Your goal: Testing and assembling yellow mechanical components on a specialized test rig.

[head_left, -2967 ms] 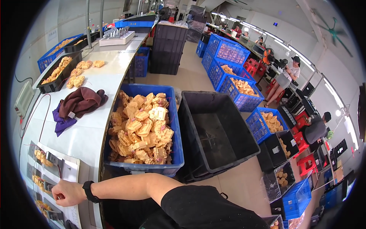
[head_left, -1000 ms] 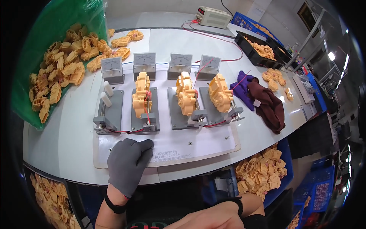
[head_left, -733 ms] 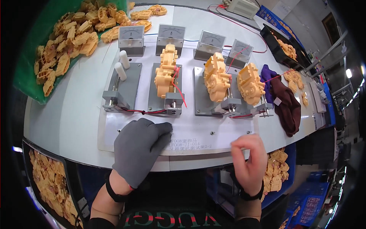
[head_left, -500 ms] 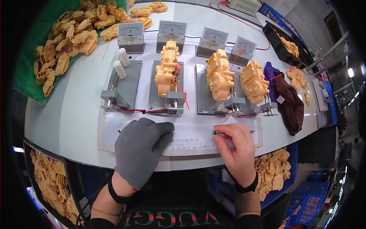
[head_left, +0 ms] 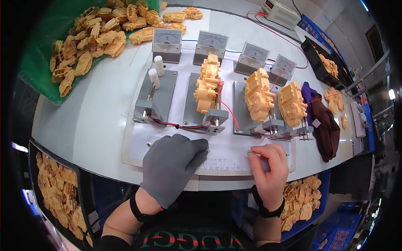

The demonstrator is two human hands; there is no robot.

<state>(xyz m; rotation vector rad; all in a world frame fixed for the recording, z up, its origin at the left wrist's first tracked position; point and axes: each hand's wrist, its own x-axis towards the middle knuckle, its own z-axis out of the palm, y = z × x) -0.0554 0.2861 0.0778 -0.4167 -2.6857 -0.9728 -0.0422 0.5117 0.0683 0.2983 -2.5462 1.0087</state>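
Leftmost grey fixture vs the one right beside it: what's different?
The leftmost fixture carries no yellow housing, while its neighbour holds a yellow housing.
Two white pegs stand exposed on the leftmost fixture; none show on its neighbour.
A red wire trails loose from the neighbour's housing; none trails like that on the leftmost fixture.
Shared: grey base plates, with a dial meter behind each.

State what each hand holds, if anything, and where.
Cannot be told: the gloved left hand and bare right hand curl over the white board, any small hold hidden or unclear.
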